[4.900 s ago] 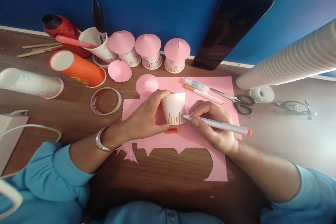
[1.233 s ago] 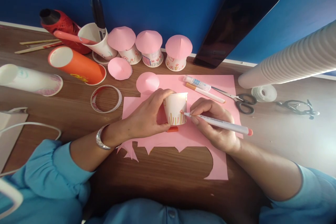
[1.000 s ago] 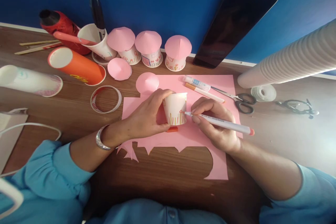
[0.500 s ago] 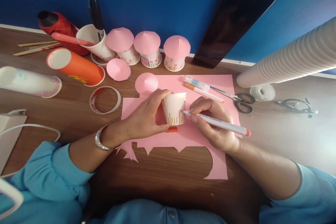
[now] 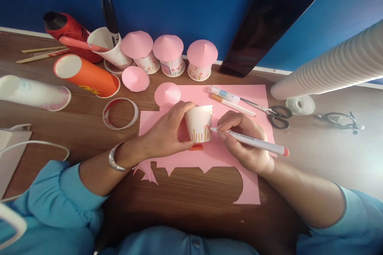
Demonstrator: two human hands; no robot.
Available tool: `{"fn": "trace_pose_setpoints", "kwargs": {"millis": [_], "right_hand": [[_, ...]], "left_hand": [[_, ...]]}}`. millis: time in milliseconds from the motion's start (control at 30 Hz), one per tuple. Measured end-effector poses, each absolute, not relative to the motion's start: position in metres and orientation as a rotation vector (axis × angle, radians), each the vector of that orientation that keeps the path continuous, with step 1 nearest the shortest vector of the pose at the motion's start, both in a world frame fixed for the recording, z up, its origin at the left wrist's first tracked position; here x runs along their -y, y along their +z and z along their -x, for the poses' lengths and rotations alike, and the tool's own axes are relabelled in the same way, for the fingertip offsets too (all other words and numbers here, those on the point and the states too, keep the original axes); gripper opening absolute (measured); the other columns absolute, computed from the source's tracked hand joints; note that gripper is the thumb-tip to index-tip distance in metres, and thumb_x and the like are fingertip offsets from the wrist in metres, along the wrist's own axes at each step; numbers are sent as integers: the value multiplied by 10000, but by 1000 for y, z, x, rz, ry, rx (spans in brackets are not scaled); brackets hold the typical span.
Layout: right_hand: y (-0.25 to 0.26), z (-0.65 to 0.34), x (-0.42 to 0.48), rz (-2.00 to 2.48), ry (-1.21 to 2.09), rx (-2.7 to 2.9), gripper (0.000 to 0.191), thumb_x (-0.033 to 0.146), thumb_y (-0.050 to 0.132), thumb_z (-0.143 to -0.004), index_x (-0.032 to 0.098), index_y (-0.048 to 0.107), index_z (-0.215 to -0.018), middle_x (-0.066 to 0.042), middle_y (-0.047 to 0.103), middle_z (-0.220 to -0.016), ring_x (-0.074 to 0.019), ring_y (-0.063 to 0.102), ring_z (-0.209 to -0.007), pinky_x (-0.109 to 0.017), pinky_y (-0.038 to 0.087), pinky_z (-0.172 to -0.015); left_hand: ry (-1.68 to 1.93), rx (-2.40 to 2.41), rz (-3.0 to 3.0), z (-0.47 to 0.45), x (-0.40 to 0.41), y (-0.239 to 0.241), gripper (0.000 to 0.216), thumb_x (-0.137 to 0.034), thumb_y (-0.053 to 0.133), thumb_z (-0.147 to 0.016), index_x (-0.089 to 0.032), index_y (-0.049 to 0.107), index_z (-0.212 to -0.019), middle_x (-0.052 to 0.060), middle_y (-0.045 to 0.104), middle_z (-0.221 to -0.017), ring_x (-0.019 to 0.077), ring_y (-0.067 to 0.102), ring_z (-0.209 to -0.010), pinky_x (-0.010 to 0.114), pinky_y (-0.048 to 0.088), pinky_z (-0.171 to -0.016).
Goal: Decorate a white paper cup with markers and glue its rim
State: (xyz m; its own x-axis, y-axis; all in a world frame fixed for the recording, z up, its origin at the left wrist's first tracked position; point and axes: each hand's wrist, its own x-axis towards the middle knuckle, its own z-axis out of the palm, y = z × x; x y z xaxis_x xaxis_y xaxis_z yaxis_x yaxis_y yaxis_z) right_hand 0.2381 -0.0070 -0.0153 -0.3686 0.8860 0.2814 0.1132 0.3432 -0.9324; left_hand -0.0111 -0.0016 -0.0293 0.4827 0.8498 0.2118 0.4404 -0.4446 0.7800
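Note:
A small white paper cup (image 5: 198, 121) is held by my left hand (image 5: 167, 129), thumb below and fingers at its rim. Yellow and red strokes run along the cup's lower part, with a small red outline near its right edge. My right hand (image 5: 247, 137) grips a white felt-tip pen (image 5: 257, 142) with a red end, its tip at the cup's right side. Under both hands lies cut pink paper (image 5: 221, 155). An orange pen cap (image 5: 196, 147) rests just below the cup.
Behind stand several cups with pink cone roofs (image 5: 202, 52). A glue stick (image 5: 224, 94), a second marker (image 5: 233, 105) and scissors (image 5: 277, 116) lie on the paper. Left are a tape roll (image 5: 135, 116) and an orange tube (image 5: 89, 77); right, stacked cups (image 5: 326, 61). A phone (image 5: 269, 28) leans behind.
The pen tip has shifted slightly right on the cup, and the small red outline has grown. My left hand keeps the cup in nearly the same place.

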Motion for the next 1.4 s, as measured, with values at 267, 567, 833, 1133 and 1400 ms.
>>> {"fn": "trace_pose_setpoints", "kwargs": {"millis": [267, 567, 833, 1133, 1400], "right_hand": [[-18, -237, 8, 895, 1136, 1718, 111, 169, 673, -994, 242, 644, -916, 13, 677, -824, -137, 641, -713, -309, 518, -655], [-17, -239, 8, 847, 1205, 1649, 100, 166, 698, -993, 248, 676, -941, 1, 696, -843, -157, 663, -750, -330, 548, -694], [-13, -240, 8, 850, 1179, 1710, 97, 171, 683, -1003, 259, 668, -964, -13, 686, -843, -173, 658, -754, -351, 541, -683], [-13, -238, 10, 868, 1132, 1729, 110, 167, 670, -1011, 260, 648, -958, -5, 680, -845, -163, 657, -753, -342, 553, -689], [-13, -238, 11, 858, 1145, 1727, 109, 157, 680, -1002, 262, 661, -981, -10, 685, -869, -165, 667, -785, -345, 562, -714]], "left_hand": [[791, -1064, -2077, 11, 1, -32, 814, -275, 947, -769, -266, 454, -1417, 110, 668, -1344, 296, 694, -1189, 448, 599, -998], [756, -1089, -2050, 10, 1, -28, 796, -317, 964, -763, -266, 464, -1380, 103, 671, -1327, 286, 692, -1161, 449, 602, -986], [743, -1105, -2043, 9, 2, -26, 780, -309, 944, -768, -269, 465, -1382, 101, 670, -1324, 289, 685, -1155, 454, 600, -981], [757, -1090, -2072, 10, 2, -28, 824, -276, 950, -760, -275, 442, -1409, 99, 665, -1338, 290, 684, -1169, 451, 595, -1002], [745, -1092, -2083, 10, 3, -28, 822, -279, 924, -780, -289, 423, -1432, 101, 652, -1356, 303, 675, -1195, 478, 590, -1020]]}}
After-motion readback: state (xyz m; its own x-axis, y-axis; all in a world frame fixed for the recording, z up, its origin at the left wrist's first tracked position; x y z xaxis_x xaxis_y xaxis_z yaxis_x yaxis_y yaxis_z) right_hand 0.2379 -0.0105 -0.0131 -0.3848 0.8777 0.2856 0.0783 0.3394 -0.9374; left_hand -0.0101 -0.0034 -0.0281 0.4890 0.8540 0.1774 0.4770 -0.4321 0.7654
